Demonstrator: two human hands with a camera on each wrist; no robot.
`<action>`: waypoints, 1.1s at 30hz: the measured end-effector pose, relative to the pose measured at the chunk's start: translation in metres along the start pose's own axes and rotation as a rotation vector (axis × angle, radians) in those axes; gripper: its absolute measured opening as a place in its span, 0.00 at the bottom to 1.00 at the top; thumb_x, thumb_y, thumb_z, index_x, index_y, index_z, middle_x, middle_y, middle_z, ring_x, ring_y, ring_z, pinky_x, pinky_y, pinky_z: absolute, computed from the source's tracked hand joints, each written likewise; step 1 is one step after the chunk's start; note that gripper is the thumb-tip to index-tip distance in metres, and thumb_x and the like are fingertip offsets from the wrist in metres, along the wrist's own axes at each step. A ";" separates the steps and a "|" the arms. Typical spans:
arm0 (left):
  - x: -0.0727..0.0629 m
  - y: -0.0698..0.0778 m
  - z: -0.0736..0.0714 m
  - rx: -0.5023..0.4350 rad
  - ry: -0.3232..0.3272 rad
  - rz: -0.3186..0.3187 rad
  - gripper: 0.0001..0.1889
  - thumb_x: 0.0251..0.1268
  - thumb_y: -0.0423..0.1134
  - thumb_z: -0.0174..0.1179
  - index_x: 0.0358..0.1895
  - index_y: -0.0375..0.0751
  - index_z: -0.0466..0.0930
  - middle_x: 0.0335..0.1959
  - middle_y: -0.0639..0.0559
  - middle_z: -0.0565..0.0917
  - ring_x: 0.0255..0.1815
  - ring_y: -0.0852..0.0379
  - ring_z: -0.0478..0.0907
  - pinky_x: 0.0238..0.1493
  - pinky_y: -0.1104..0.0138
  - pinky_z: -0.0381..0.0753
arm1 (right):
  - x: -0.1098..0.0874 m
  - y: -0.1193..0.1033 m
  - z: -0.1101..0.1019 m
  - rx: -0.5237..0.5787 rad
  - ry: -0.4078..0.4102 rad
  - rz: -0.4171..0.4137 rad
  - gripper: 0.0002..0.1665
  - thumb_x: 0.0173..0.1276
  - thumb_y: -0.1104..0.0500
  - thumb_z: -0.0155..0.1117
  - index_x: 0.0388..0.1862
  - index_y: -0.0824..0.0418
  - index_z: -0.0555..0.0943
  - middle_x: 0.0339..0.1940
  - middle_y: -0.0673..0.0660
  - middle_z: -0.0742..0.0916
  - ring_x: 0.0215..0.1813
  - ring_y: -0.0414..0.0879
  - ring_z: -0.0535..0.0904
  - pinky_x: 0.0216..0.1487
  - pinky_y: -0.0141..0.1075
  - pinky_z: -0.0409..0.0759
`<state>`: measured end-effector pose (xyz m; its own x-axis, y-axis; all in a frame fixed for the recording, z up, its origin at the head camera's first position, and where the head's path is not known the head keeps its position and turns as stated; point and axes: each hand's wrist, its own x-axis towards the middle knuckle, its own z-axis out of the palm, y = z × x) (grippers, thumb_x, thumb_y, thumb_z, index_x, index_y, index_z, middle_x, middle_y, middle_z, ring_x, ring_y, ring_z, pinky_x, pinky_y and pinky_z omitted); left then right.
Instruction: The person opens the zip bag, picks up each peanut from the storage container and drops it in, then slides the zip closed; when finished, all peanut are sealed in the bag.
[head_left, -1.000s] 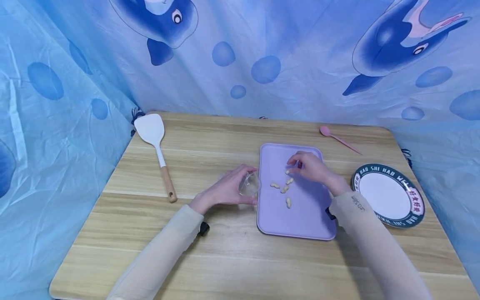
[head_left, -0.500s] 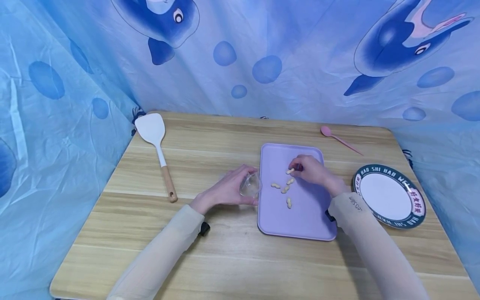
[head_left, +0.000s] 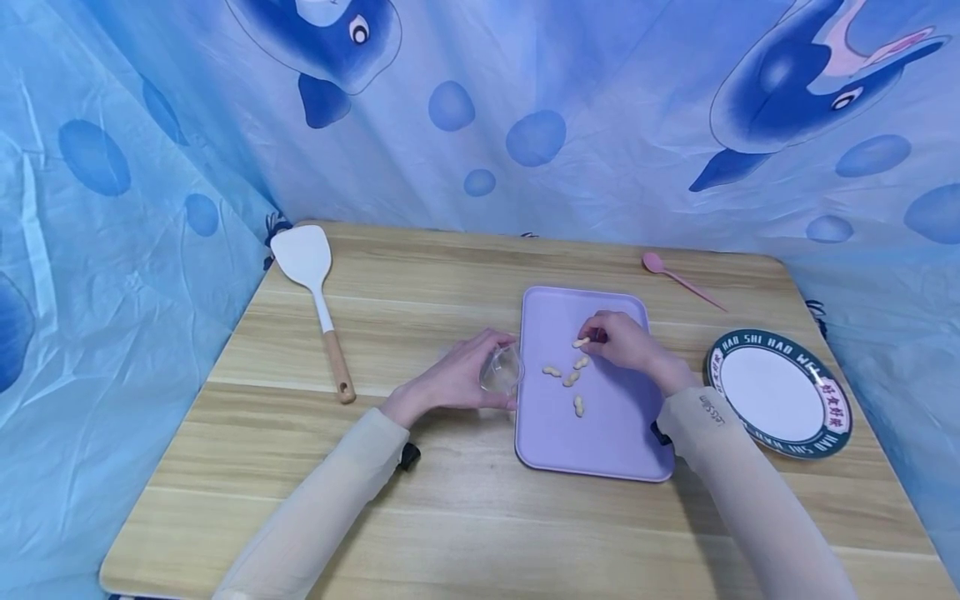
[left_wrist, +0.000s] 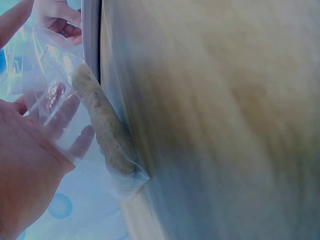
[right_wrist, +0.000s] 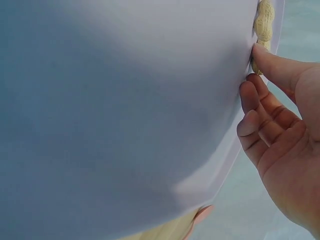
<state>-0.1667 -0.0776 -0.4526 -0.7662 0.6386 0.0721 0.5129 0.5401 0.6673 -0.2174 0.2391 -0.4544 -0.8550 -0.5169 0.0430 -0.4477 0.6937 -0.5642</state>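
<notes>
My left hand (head_left: 467, 372) holds a clear plastic bag (head_left: 501, 369) at the left edge of a purple tray (head_left: 592, 446), with its fingers and thumb around the bag. In the left wrist view, a peanut (left_wrist: 102, 120) lies inside the bag. Over the tray, my right hand (head_left: 626, 340) pinches an unshelled peanut (head_left: 581, 342) between thumb and fingertips. The right wrist view has that peanut (right_wrist: 257, 68) partly hidden by the thumb, with another peanut (right_wrist: 264, 22) beyond it. Several loose peanuts (head_left: 578, 406) lie on the tray below the right hand.
A white spatula (head_left: 303, 257) with a wooden handle lies at the left of the wooden table (head_left: 420, 517). Behind the tray on the right is a pink spoon (head_left: 654, 262). A green-rimmed plate (head_left: 768, 392) sits right of the right forearm. Blue curtains (head_left: 480, 100) surround the table.
My right hand has come down slightly and closed its fingertips on the farthest peanut. The left hand stays with the bag at the tray's edge.
</notes>
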 end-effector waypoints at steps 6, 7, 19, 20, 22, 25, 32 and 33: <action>0.000 0.000 -0.001 0.004 -0.004 -0.006 0.51 0.43 0.56 0.79 0.71 0.44 0.65 0.65 0.54 0.73 0.64 0.56 0.70 0.69 0.52 0.62 | 0.000 0.003 0.001 -0.001 0.009 -0.013 0.05 0.62 0.68 0.72 0.36 0.63 0.86 0.30 0.53 0.84 0.34 0.47 0.77 0.39 0.41 0.76; 0.000 0.001 -0.001 0.006 -0.005 -0.008 0.51 0.43 0.56 0.79 0.71 0.44 0.65 0.65 0.54 0.73 0.64 0.56 0.70 0.69 0.52 0.62 | 0.000 0.003 0.001 0.001 0.013 -0.017 0.04 0.62 0.68 0.72 0.36 0.63 0.86 0.30 0.52 0.84 0.34 0.47 0.76 0.39 0.41 0.76; -0.001 -0.002 -0.001 0.009 0.000 -0.014 0.51 0.43 0.57 0.79 0.71 0.45 0.64 0.64 0.54 0.74 0.62 0.56 0.71 0.67 0.53 0.64 | 0.003 -0.022 -0.003 0.008 0.044 -0.108 0.05 0.63 0.67 0.72 0.38 0.63 0.85 0.32 0.52 0.85 0.34 0.45 0.78 0.38 0.40 0.78; -0.001 -0.002 -0.001 0.010 0.001 -0.012 0.51 0.43 0.57 0.79 0.71 0.46 0.64 0.63 0.54 0.74 0.62 0.56 0.71 0.67 0.53 0.65 | 0.003 -0.026 -0.003 0.014 0.040 -0.115 0.04 0.64 0.67 0.71 0.38 0.64 0.85 0.31 0.52 0.85 0.34 0.45 0.78 0.38 0.41 0.78; 0.000 -0.003 -0.001 0.012 0.002 -0.007 0.51 0.43 0.58 0.79 0.71 0.46 0.64 0.64 0.54 0.74 0.62 0.56 0.71 0.67 0.53 0.65 | 0.004 -0.034 -0.004 0.027 0.032 -0.127 0.04 0.64 0.67 0.71 0.38 0.64 0.85 0.31 0.52 0.85 0.34 0.45 0.78 0.38 0.44 0.79; 0.001 -0.002 -0.001 0.011 -0.001 -0.005 0.51 0.43 0.58 0.79 0.71 0.45 0.64 0.64 0.54 0.74 0.61 0.56 0.71 0.67 0.52 0.65 | 0.005 -0.046 -0.003 0.047 0.021 -0.149 0.04 0.64 0.67 0.71 0.38 0.64 0.85 0.31 0.51 0.85 0.33 0.44 0.78 0.38 0.47 0.79; 0.001 -0.002 -0.001 0.010 -0.005 -0.003 0.51 0.44 0.57 0.79 0.71 0.43 0.64 0.64 0.53 0.74 0.62 0.56 0.71 0.67 0.52 0.64 | 0.007 -0.068 0.004 0.074 0.002 -0.205 0.05 0.64 0.66 0.71 0.39 0.61 0.86 0.32 0.48 0.85 0.34 0.42 0.78 0.36 0.46 0.80; 0.001 -0.002 -0.001 0.013 -0.002 -0.002 0.50 0.44 0.57 0.79 0.71 0.43 0.64 0.64 0.53 0.74 0.61 0.56 0.72 0.67 0.52 0.64 | 0.007 -0.070 0.006 0.077 0.000 -0.214 0.05 0.64 0.66 0.71 0.39 0.60 0.86 0.31 0.48 0.84 0.33 0.41 0.78 0.35 0.45 0.80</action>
<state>-0.1695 -0.0785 -0.4532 -0.7662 0.6388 0.0694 0.5165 0.5480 0.6580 -0.1904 0.1838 -0.4191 -0.7428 -0.6479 0.1687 -0.5976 0.5280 -0.6034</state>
